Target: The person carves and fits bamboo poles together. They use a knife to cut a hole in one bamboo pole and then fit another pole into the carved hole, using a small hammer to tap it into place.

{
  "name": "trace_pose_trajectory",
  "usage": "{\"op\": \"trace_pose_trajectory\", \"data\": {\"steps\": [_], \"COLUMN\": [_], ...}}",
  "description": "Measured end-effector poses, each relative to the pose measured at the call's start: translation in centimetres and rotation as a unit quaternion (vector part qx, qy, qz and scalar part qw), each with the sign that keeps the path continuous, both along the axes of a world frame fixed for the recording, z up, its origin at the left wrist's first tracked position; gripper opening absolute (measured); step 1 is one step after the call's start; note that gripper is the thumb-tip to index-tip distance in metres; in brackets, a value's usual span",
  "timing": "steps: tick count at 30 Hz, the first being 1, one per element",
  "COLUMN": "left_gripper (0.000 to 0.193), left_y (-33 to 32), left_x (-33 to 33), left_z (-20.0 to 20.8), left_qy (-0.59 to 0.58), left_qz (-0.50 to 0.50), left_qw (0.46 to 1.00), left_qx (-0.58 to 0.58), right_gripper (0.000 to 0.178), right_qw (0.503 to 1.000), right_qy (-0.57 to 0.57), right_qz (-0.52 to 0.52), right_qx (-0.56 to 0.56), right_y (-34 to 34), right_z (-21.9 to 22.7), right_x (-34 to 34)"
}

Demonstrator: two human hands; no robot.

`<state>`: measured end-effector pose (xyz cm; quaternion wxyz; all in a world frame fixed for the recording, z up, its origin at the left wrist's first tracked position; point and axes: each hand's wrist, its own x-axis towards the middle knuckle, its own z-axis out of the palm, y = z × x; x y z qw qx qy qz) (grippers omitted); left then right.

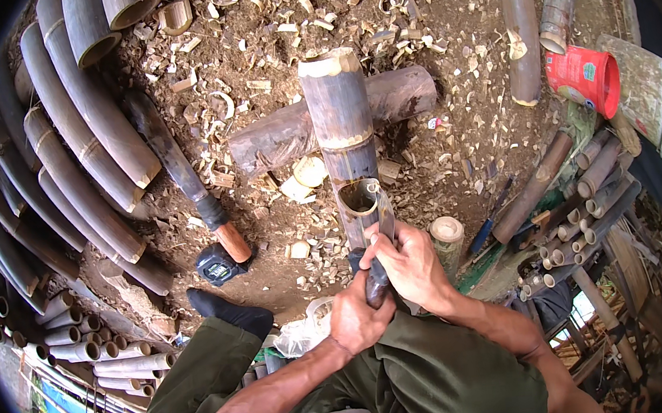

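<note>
At centre frame, low: right hand (414, 266) wrapped over upper part of a knife (381, 241), fingers (377, 243) curled shut around blade back and handle. Left hand (356, 317) just below, fist closed on the knife's dark lower grip. Both hands touching each other, stacked along the tool. Blade tip set against cut rim of a bamboo pole (344, 132), at its near, open end.

Pole position: lying lengthways away from body, resting across a short log (291, 130) that sits crosswise beneath it. Far end cut at a slant, pale wood showing. Near end hollow, with a scooped notch already opened in wall; edge of notch looks rough, so shaping judged partly done, trimming of rim apparently unfinished. Depth of cut hidden behind the hands, cannot tell.

Around the work: dirt floor (470, 143) thick with pale chips and curled shavings, heaviest around log. Tape measure (218, 264) lying to left, near a foot in dark sock (229, 312). Long tool with orange handle (234, 241) just beside tape measure. Short bamboo offcut (447, 238) standing upright, just right of hands.

Further out: stacked dark bamboo poles (81, 128) along left; bundle of thinner cut tubes (595, 187) at right; red bucket (584, 79) tipped on side, upper right.
</note>
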<state>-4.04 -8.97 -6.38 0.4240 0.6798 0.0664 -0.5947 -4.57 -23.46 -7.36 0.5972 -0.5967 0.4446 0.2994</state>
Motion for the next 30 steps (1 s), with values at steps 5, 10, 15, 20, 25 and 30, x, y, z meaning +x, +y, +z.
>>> {"op": "trace_pose_trajectory", "data": {"steps": [5,10,15,20,25,30], "left_gripper": [0.048,0.019,0.014,0.031,0.04,0.025], "left_y": [-0.9,4.7,3.3,3.3,5.6,4.8], "left_x": [-2.2,7.5,17.3,18.5,9.4,10.8], "left_z": [-0.7,1.3,4.0,1.2,-0.3,1.3], "left_qy": [-0.079,-0.37,-0.288,-0.149,-0.154,-0.36], "left_qz": [-0.072,-0.407,-0.567,-0.567,-0.415,-0.409], "left_qw": [0.994,0.835,0.771,0.804,0.893,0.834], "left_qx": [0.011,-0.029,-0.025,-0.1,-0.077,-0.086], "right_gripper": [0.022,0.022,0.03,0.028,0.023,0.025], "right_qw": [0.997,0.94,0.756,0.828,0.949,0.927], "right_qy": [0.006,-0.07,0.026,0.04,0.046,-0.028], "right_qz": [0.036,-0.195,-0.372,-0.326,-0.109,-0.134], "right_qx": [-0.065,0.273,0.538,0.455,0.293,0.35], "right_y": [0.1,0.9,2.7,1.5,-0.3,-0.9], "right_z": [-0.2,0.6,-1.6,-0.8,0.6,1.6], "right_x": [0.0,-1.5,-0.9,-0.3,-0.3,-0.9]}}
